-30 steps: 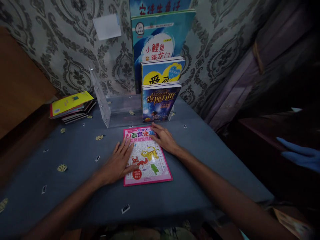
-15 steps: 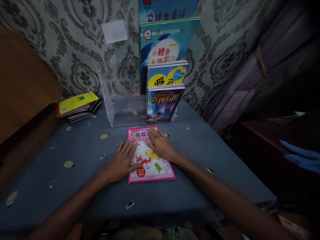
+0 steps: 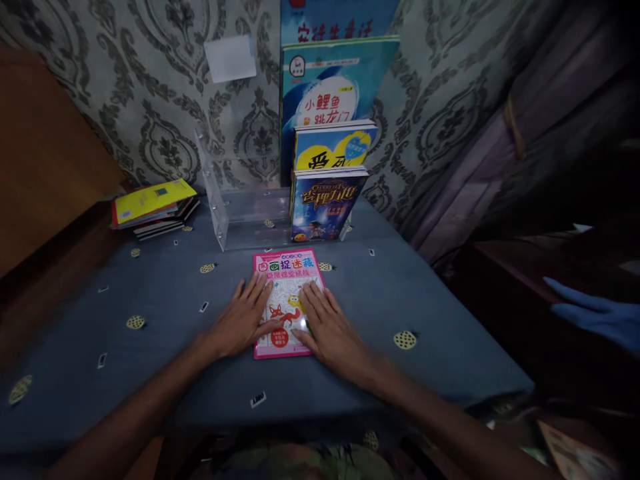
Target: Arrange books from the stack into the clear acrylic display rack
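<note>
Patterned grey wallpaper (image 3: 165, 100) fills the upper half of the frame, and a blue-grey tablecloth (image 3: 425, 293) covers the table below it. At the centre of the frame a pink picture book (image 3: 286, 283) is laid flat on the cloth, cover up.

The left hand (image 3: 243, 320) is placed palm down on the book's left edge, fingers spread and flat, nothing pinched. The right hand (image 3: 330, 330) is laid palm down over the book's lower right part, fingers likewise spread and flat. Both hands are in contact with the cover.

Just above the book a clear acrylic book stand (image 3: 225, 207) is set against the wall. Its right part is occupied by upright books (image 3: 327, 203), stepped in height towards the top of the frame. At the left of the frame a flat stack of books with a yellow cover (image 3: 150, 208) is seen. At the right edge a blue-gloved hand (image 3: 595, 310) of another person is visible, well apart from the book.
</note>
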The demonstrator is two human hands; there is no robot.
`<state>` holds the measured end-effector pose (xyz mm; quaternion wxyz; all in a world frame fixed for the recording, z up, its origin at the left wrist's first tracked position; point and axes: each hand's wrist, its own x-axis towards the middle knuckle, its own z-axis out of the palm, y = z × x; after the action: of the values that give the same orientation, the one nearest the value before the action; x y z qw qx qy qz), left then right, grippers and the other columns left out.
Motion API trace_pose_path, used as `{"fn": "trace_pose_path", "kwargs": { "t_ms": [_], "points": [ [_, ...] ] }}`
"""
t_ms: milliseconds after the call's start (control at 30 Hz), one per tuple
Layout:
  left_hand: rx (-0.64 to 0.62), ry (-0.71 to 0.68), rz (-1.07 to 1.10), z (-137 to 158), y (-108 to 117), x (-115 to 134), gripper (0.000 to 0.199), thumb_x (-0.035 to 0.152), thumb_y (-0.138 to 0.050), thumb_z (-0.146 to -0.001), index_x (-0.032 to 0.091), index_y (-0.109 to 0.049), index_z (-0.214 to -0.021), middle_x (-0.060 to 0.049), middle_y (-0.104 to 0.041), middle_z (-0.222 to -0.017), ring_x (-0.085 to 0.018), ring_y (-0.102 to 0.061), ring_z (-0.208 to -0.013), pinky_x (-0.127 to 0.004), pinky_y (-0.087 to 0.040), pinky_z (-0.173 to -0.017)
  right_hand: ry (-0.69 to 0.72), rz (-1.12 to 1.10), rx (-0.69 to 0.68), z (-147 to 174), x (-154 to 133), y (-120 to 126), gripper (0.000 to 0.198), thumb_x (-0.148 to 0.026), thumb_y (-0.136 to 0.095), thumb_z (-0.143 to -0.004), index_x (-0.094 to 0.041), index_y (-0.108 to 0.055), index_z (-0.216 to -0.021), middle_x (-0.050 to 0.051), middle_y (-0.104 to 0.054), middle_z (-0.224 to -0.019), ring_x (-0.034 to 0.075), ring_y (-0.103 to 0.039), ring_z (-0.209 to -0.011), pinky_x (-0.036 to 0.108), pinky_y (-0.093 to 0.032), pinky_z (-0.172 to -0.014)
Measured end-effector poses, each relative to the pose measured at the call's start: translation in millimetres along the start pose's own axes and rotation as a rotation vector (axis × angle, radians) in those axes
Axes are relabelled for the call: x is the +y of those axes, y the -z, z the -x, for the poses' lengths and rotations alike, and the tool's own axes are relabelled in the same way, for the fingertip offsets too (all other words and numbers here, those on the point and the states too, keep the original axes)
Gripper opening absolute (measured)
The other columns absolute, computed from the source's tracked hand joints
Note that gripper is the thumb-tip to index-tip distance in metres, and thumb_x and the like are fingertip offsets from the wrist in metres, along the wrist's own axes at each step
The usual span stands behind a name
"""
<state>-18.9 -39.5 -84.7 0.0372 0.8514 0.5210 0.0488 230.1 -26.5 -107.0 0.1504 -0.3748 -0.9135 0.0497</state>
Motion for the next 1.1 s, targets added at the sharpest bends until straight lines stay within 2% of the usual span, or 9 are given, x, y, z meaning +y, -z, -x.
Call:
{"fn": "trace_pose_path", "kwargs": {
  "t_ms": [133,367,500,600,733,933,1100],
  "points": [
    [0.013,0.0,-0.027,1,-5,-1,0.082,0.069,-0.024,-0.1,0.012,-0.024,-0.159,-0.02,-0.018,-0.166,-0.033,-0.012,-0.156,-0.055,-0.022,-0.123,0.147,-0.022,-0.036,10,-13,7,0.068,-0.047,-0.047,-0.102,-0.015,-0.03,-0.159,0.016,-0.033,-0.162,0.029,-0.022,-0.154,0.053,-0.026,-0.125],
    [0.079,-0.026,-0.057,1,-12,-5,0.062,0.049,-0.016,-0.107,0.014,-0.028,-0.158,-0.017,-0.026,-0.165,-0.03,-0.016,-0.156,-0.055,-0.022,-0.123,0.323,-0.133,-0.194,5,-30,28,0.069,-0.051,-0.057,-0.098,-0.018,-0.039,-0.155,0.015,-0.033,-0.163,0.028,-0.024,-0.153,0.05,-0.023,-0.126],
    [0.071,-0.025,-0.052,2,-9,-4,0.062,0.048,-0.015,-0.108,0.012,-0.03,-0.156,-0.018,-0.026,-0.165,-0.029,-0.018,-0.155,-0.054,-0.025,-0.123,0.416,-0.234,-0.266,5,-32,39,0.067,-0.052,-0.054,-0.099,-0.024,-0.035,-0.157,0.011,-0.035,-0.163,0.026,-0.024,-0.154,0.053,-0.017,-0.127],
    [0.07,-0.023,-0.047,2,-8,-4,0.063,0.05,-0.017,-0.108,0.013,-0.03,-0.157,-0.017,-0.027,-0.165,-0.029,-0.019,-0.155,-0.053,-0.026,-0.123,0.476,-0.29,-0.31,5,-29,48,0.063,-0.05,-0.05,-0.101,-0.023,-0.035,-0.156,0.009,-0.04,-0.16,0.023,-0.024,-0.153,0.051,-0.012,-0.128],
    [0.1,-0.034,-0.047,3,-9,-3,0.061,0.049,-0.019,-0.108,0.016,-0.026,-0.159,-0.016,-0.028,-0.164,-0.027,-0.02,-0.155,-0.053,-0.025,-0.123,0.469,-0.317,-0.317,10,-23,55,0.072,-0.051,-0.055,-0.099,-0.022,-0.028,-0.159,0.01,-0.039,-0.16,0.023,-0.025,-0.153,0.048,-0.01,-0.128],
    [0.102,-0.045,-0.039,3,-11,-3,0.062,0.048,-0.02,-0.108,0.016,-0.018,-0.161,-0.017,-0.028,-0.164,-0.027,-0.019,-0.155,-0.053,-0.024,-0.124,0.37,-0.298,-0.281,33,-4,53,0.097,-0.049,-0.068,-0.091,-0.024,-0.004,-0.161,0.009,-0.027,-0.165,0.024,-0.023,-0.154,0.046,-0.02,-0.128],
    [0.104,-0.043,-0.052,3,-11,-3,0.063,0.049,-0.019,-0.108,0.017,-0.016,-0.162,-0.016,-0.029,-0.164,-0.027,-0.019,-0.155,-0.051,-0.025,-0.124,0.288,-0.269,-0.241,43,11,54,0.094,-0.051,-0.062,-0.095,-0.026,0.0,-0.161,0.007,-0.023,-0.166,0.025,-0.024,-0.153,0.044,-0.025,-0.127]
  ]
}}
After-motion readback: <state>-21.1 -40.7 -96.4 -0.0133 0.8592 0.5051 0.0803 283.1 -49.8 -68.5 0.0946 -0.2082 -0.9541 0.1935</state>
